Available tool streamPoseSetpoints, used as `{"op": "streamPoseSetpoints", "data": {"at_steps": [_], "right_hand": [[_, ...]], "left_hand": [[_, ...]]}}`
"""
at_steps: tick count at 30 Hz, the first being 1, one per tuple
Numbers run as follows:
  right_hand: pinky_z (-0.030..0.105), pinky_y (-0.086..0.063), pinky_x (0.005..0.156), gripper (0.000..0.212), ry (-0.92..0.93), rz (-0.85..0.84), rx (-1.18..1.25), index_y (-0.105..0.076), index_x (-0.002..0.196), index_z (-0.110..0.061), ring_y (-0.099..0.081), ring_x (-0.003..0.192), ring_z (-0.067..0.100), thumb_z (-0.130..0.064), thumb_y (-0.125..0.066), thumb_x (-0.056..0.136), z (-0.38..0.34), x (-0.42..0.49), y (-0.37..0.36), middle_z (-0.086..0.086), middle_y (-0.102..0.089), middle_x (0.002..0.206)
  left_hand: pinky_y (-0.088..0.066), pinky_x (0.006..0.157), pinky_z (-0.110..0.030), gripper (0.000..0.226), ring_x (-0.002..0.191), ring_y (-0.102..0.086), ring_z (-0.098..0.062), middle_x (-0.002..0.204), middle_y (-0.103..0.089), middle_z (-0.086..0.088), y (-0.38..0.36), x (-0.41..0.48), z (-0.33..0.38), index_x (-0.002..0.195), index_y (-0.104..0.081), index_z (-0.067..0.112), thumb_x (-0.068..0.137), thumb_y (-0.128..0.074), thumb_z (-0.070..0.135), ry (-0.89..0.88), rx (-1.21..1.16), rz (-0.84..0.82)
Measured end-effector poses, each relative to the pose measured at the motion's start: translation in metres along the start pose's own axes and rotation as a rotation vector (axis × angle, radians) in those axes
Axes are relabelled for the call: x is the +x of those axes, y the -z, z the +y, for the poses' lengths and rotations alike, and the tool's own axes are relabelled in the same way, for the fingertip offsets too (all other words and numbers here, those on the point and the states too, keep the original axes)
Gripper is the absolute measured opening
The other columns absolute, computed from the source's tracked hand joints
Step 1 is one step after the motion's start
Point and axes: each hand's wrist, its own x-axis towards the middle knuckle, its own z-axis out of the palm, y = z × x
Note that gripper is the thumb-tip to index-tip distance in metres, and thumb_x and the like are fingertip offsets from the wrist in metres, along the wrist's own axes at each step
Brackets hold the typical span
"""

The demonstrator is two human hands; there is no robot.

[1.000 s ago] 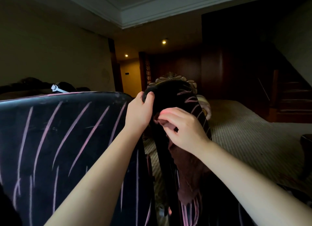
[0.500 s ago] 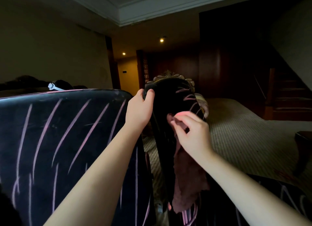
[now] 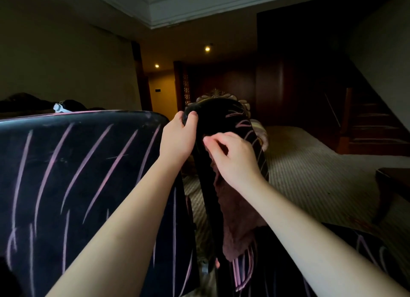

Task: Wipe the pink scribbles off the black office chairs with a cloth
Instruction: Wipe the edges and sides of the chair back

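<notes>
Your left hand (image 3: pixel 177 139) grips the top rim of the narrow black chair back (image 3: pixel 221 110) in the middle of the view. Its fingers (image 3: pixel 178 119) are curled over the rim and the thumb is pressed on the near side.

Your right hand (image 3: pixel 233 157) is just beside it and a little lower, against the face of the same chair back. Its fingers (image 3: pixel 213 141) are bunched and pinch the upper end of the cloth (image 3: pixel 235 219). The cloth is a dusky pink-brown rag, and it hangs loose from that hand down along the chair back, with its ragged hem near the bottom.

Pink scribbles (image 3: pixel 240 124) curve across this chair back above and to the right of your right hand. More pink strokes show below the hem of the cloth.

To your left, just beside the held chair, stands a broad black chair back (image 3: pixel 66 185). It is covered in long slanting pink strokes (image 3: pixel 115 154), with a pink line along its top rim. A small white object (image 3: pixel 58 107) lies behind that rim; you cannot tell what it is.

A pale striped carpet (image 3: pixel 310 174) spreads to the right. A dark wooden staircase (image 3: pixel 372 123) rises at the far side, and the corner of a dark wooden surface (image 3: pixel 392 179) shows at the right edge. Two ceiling lights (image 3: pixel 207 49) glow in the corridor beyond.
</notes>
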Motion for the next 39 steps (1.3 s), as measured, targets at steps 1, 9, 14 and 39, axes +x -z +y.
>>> {"op": "streamPoseSetpoints", "data": {"at_steps": [1,9,14,39], "right_hand": [[0.009,-0.041,0.073,0.018,-0.005,-0.008,-0.053,-0.073,0.098,-0.021,-0.058,0.085,0.004,-0.032,-0.061,0.091,-0.002,0.004,0.000,-0.010,-0.064,0.097],[0.005,-0.039,0.066,0.006,-0.151,-0.058,-0.035,-0.075,0.087,-0.016,-0.058,0.070,-0.007,-0.016,-0.075,0.080,0.029,-0.024,0.007,-0.013,-0.065,0.077],[-0.003,-0.036,0.064,0.011,-0.094,-0.017,0.022,-0.076,0.093,-0.015,-0.054,0.066,-0.017,-0.015,-0.072,0.083,0.006,0.009,0.010,-0.015,-0.064,0.078],[0.004,-0.041,0.075,0.013,0.111,0.121,-0.090,-0.076,0.094,-0.016,-0.060,0.081,-0.001,-0.013,-0.073,0.082,0.001,-0.004,0.001,-0.010,-0.067,0.088]], "left_hand": [[-0.035,0.062,-0.014,0.035,0.083,-0.054,-0.002,0.093,-0.060,0.011,0.000,-0.001,0.001,0.117,-0.057,0.015,0.099,-0.038,0.038,0.004,-0.007,0.002],[-0.034,0.060,-0.015,0.042,0.084,-0.053,-0.003,0.111,-0.062,0.002,0.001,-0.001,-0.001,0.126,-0.055,0.015,0.099,-0.036,0.041,0.008,-0.001,-0.005],[-0.040,0.067,-0.020,0.040,0.094,-0.057,-0.009,0.111,-0.063,0.001,0.000,-0.003,0.002,0.124,-0.056,0.017,0.098,-0.038,0.041,0.002,-0.033,-0.004],[-0.048,0.080,-0.034,0.047,0.096,-0.059,-0.017,0.111,-0.063,-0.004,-0.002,0.002,-0.004,0.128,-0.053,0.016,0.096,-0.036,0.045,-0.018,-0.043,-0.019]]}}
